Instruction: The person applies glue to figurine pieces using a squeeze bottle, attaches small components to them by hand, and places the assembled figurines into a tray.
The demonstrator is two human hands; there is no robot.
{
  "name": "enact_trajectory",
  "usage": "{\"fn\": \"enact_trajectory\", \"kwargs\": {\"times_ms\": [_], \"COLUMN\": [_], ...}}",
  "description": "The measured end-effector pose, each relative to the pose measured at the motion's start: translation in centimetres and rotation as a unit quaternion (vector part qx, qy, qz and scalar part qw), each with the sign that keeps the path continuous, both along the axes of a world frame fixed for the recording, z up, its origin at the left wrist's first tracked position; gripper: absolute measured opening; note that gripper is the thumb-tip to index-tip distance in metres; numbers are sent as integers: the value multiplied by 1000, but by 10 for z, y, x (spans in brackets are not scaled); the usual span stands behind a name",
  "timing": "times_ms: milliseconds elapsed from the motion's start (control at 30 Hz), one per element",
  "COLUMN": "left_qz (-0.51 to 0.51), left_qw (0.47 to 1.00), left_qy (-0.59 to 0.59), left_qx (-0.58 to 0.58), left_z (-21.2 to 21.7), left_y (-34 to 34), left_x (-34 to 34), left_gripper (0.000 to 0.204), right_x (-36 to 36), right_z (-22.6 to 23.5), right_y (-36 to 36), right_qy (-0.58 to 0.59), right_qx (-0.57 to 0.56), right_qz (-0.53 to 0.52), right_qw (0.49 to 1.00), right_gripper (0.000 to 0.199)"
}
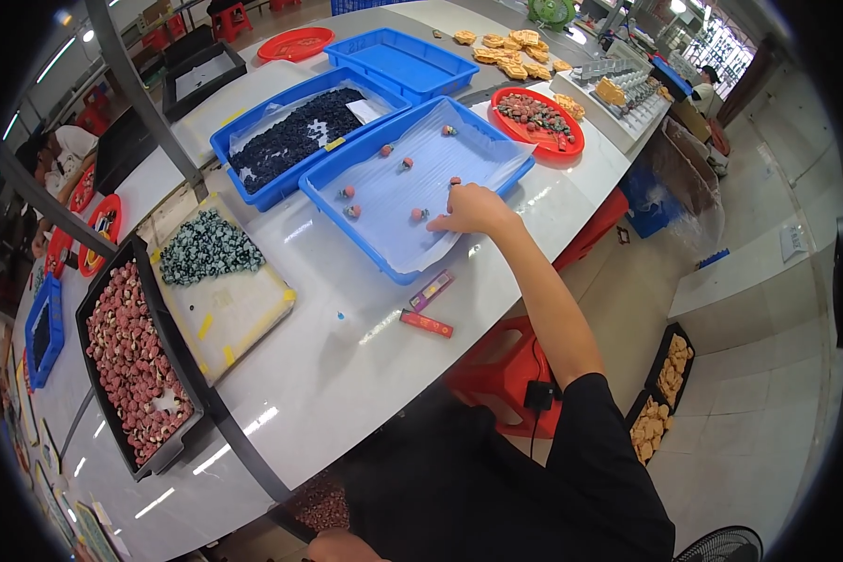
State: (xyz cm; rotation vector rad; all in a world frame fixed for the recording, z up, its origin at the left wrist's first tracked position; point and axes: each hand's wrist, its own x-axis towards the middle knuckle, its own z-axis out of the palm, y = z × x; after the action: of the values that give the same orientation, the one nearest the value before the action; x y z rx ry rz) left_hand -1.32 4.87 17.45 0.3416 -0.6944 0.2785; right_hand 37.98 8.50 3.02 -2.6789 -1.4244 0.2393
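Observation:
My right hand [473, 208] reaches over the right part of a blue tray [370, 242] lined with a thin white sheet [370, 192]. Its fingers are bent together and point down and left; whatever they hold, if anything, is hidden. By the fingertips lies a small pink and dark green piece [420, 214], and another reddish piece [455, 181] shows just beyond the knuckles. Several similar pieces are scattered over the sheet. My left hand [342, 545] is low at the bottom edge, beside a heap of small reddish-brown pieces [323, 506]; its fingers are out of sight.
Left of the tray stand a blue tray of dark bits [300, 131], a board with a grey-green heap [211, 248] and a black tray of pink pieces [136, 361]. A red plate [571, 140] stands right. Two small boxes [428, 323] lie near me. A metal post [140, 94] rises left.

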Motion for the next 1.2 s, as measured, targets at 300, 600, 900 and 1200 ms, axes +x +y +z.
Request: {"fn": "enact_trajectory", "kwargs": {"times_ms": [300, 600, 900, 1200], "left_qz": [-17, -20, 84, 93], "left_qw": [1000, 1000, 993, 990], "left_qy": [-17, -20, 82, 92], "left_qx": [-8, -11, 16, 44], "left_z": [-2, -3, 0, 1], "left_y": [1, 0, -7, -6], "left_x": [2, 2, -14, -25], "left_gripper": [9, 10, 8, 5], "right_x": [0, 1, 0, -3], "right_z": [1, 2, 0, 5], "right_y": [1, 1, 0, 0], "right_qy": [10, 9, 15, 14], "right_qx": [-17, -17, 5, -20], "right_qz": [-6, -5, -9, -13], "right_qw": [1000, 1000, 1000, 1000], "right_gripper": [50, 51, 51, 51]}}
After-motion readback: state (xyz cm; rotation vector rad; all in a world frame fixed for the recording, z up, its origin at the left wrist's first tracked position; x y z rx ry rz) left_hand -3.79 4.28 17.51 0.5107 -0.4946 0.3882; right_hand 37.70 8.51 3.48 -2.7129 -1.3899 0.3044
